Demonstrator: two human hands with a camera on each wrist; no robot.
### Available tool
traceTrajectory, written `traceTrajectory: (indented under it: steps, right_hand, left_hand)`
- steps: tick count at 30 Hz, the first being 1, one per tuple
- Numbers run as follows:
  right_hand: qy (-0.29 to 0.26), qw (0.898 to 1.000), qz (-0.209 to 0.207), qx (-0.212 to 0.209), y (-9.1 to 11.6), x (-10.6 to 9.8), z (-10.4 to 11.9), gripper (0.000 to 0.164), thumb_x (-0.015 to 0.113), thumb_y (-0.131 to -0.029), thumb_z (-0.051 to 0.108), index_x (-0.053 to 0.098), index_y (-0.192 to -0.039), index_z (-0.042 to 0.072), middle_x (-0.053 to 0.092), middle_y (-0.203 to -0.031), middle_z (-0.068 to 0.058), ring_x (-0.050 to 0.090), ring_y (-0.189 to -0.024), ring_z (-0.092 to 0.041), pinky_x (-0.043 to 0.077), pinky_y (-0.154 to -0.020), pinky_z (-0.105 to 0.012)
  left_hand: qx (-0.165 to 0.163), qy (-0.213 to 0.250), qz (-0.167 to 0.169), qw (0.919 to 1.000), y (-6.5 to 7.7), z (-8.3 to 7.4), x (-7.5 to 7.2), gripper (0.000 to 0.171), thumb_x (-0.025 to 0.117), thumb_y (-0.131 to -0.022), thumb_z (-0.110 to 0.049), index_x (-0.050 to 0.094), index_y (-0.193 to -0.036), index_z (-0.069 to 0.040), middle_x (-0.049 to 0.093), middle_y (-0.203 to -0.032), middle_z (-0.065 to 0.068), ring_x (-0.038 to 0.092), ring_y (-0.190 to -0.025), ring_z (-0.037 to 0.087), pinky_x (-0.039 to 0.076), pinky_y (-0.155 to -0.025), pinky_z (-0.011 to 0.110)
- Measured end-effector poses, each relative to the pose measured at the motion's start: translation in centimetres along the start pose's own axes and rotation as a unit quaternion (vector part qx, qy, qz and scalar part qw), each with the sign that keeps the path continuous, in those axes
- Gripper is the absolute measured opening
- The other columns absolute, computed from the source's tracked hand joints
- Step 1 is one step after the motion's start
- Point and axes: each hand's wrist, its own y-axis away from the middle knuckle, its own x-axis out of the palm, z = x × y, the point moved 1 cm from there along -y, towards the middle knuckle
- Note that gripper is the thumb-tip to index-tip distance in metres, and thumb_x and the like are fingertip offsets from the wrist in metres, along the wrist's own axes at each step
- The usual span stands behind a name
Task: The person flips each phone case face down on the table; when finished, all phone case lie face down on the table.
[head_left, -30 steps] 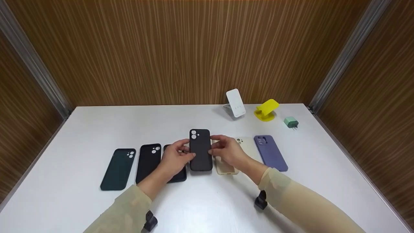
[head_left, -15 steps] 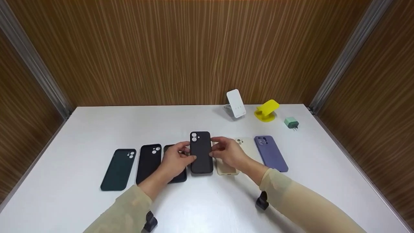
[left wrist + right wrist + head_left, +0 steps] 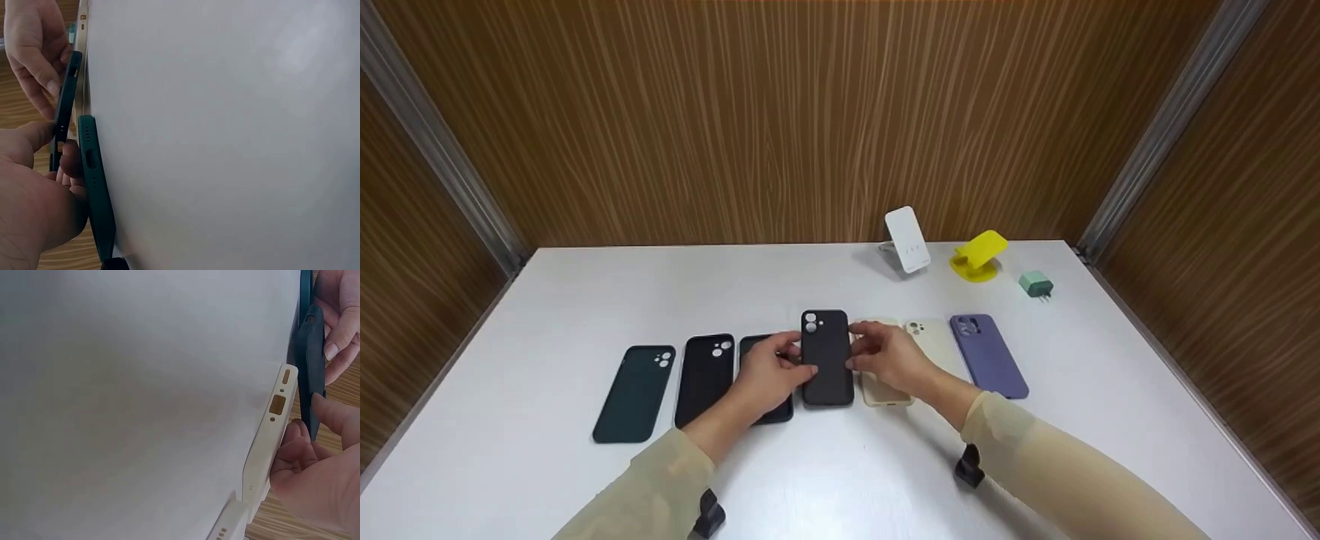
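Between my two hands is a black phone case [image 3: 831, 356], its back with the camera cutouts facing up. My left hand [image 3: 765, 373] pinches its left edge, thumb on top and fingers beneath. On the opposite edge, the thumb and fingers of my right hand [image 3: 891, 354] pinch it too. Both wrist views show this held case [image 3: 67, 95] tilted, with its near end close over the table. A dark phone case [image 3: 777, 413] lies partly hidden under my left hand. Beneath my right hand is a cream phone case [image 3: 886, 396], its port cutouts visible in the right wrist view.
Further left lie a black case [image 3: 699, 386] and a dark green one [image 3: 634, 394]. To the right are another cream case [image 3: 939, 346] and a purple case [image 3: 990, 358]. Behind stand a white stand [image 3: 908, 240], a yellow stand [image 3: 981, 253] and a green plug adapter [image 3: 1036, 284].
Both hands have brought the black phone case slightly down and toward me, into line with the row. Their pinch on its edges stays the same, and the other cases have not moved.
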Motion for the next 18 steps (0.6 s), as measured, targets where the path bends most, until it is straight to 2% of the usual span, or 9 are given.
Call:
traceTrajectory:
  steps: [9, 18]
  right_hand:
    - [0.036, 0.999, -0.008, -0.011, 0.04, 0.21, -0.17, 0.056, 0.081, -0.089, -0.004, 0.064, -0.142, -0.003, 0.074, -0.108, -0.010, 0.068, -0.097, -0.022, 0.057, -0.088, -0.034]
    - [0.056, 0.998, -0.012, -0.016, -0.13, 0.29, -0.36, 0.056, 0.082, -0.087, -0.002, 0.065, -0.140, -0.003, 0.074, -0.109, -0.010, 0.068, -0.096, -0.023, 0.057, -0.089, -0.038]
  left_hand:
    - [-0.001, -0.003, 0.000, 1.0000, -0.10, 0.25, 0.23, 0.060, 0.084, -0.086, -0.001, 0.063, -0.142, 0.001, 0.065, -0.108, 0.008, 0.058, -0.085, 0.015, 0.051, -0.074, 0.026]
    - [0.015, -0.015, 0.006, 0.9998, -0.02, 0.48, 0.27, 0.061, 0.085, -0.086, 0.000, 0.061, -0.142, 0.005, 0.064, -0.113, 0.011, 0.056, -0.085, 0.015, 0.049, -0.072, 0.024]
